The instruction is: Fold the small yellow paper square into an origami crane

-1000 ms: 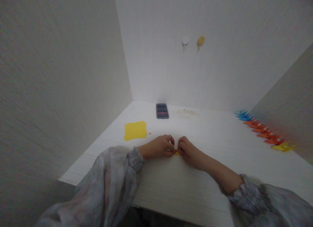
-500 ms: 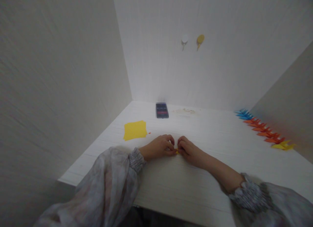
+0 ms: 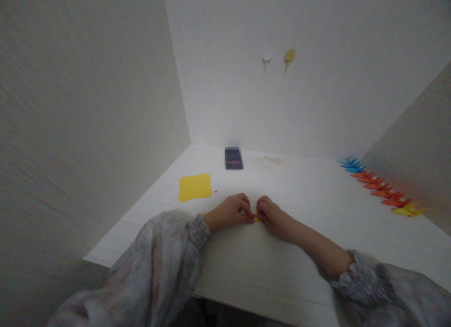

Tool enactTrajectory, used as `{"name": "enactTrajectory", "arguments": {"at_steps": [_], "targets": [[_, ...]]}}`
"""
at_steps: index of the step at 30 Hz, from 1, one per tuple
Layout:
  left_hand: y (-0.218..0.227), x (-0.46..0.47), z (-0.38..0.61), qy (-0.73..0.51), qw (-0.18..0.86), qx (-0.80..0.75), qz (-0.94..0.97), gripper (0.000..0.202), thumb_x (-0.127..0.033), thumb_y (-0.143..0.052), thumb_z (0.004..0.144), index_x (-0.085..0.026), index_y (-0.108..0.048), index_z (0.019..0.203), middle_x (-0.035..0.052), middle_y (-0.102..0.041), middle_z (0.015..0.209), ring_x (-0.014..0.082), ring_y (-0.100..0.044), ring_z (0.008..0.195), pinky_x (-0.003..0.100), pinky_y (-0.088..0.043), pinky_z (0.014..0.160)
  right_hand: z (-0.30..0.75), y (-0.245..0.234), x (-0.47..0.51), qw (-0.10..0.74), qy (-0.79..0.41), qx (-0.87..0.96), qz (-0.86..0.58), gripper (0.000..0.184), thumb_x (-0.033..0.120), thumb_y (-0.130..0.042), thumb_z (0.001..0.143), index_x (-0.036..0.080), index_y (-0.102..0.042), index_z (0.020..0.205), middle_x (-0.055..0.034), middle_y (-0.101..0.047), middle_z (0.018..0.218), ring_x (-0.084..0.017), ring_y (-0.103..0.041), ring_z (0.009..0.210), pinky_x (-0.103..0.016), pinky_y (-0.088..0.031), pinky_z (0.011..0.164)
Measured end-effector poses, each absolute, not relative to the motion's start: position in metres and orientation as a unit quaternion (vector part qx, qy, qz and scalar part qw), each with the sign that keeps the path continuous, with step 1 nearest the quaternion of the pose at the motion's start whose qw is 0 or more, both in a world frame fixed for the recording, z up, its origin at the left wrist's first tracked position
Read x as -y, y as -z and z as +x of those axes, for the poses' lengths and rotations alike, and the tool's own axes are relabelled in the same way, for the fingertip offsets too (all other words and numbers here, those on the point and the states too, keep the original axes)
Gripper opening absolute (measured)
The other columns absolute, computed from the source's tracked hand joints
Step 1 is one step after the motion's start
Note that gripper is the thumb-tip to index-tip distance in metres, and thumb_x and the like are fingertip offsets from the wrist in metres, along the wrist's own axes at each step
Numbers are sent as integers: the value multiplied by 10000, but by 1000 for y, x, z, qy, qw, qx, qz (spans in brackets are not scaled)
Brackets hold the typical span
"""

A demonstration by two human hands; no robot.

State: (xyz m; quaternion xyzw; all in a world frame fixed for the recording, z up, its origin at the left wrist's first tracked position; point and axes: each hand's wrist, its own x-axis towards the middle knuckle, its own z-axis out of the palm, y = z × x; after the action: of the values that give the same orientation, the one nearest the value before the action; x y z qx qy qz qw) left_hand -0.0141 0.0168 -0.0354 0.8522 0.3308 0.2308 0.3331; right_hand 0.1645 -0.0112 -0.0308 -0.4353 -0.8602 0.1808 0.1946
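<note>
Between my two hands, close above the table, is a small piece of folded yellow paper (image 3: 256, 218), mostly hidden by fingers. My left hand (image 3: 235, 210) pinches its left side with thumb and fingertips; a ring shows on one finger. From the right, my right hand (image 3: 273, 216) is closed on the other side of the paper, fingers curled. To the left lies a stack of yellow paper sheets (image 3: 195, 187), with a tiny orange scrap (image 3: 216, 191) beside its right edge.
Folded paper birds, blue (image 3: 352, 165), orange (image 3: 382, 188) and yellow (image 3: 409, 209), stand in a row along the right wall. A dark, blurred flat object (image 3: 234, 159) lies near the back wall. Two hooks, one white (image 3: 267, 57), one yellow (image 3: 290, 56), are on that wall.
My left hand's fingers have drawn a little closer together around the yellow paper. My right hand has stayed almost still, and the things on the table look the same.
</note>
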Motion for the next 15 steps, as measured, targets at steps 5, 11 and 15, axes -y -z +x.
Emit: {"name": "enactTrajectory", "arguments": {"at_steps": [5,11,15], "targets": [[34,-14,-12,-243,334,-344,843,146,-310,-621,628,-167,-646,647,1,-516,832,69,-472,640,198,-374,610,164,31,12,182,-165,862,-444,97,87,-382,753,154,-433,705,-71,-443,834,-151,-470,744,-306,-416,675],[26,-11,-9,-237,333,-377,831,126,-285,-629,610,-158,-636,608,0,-527,810,82,-475,657,199,-366,601,162,32,12,165,-145,864,-452,104,72,-378,759,146,-446,732,-76,-443,847,-152,-473,758,-296,-409,674],[25,-10,-8,-235,323,-384,832,168,-323,-610,626,-157,-628,608,-3,-521,788,81,-467,644,203,-359,597,161,30,14,161,-145,862,-458,107,74,-376,765,149,-444,734,-73,-445,850,-146,-473,746,-292,-404,670]]}}
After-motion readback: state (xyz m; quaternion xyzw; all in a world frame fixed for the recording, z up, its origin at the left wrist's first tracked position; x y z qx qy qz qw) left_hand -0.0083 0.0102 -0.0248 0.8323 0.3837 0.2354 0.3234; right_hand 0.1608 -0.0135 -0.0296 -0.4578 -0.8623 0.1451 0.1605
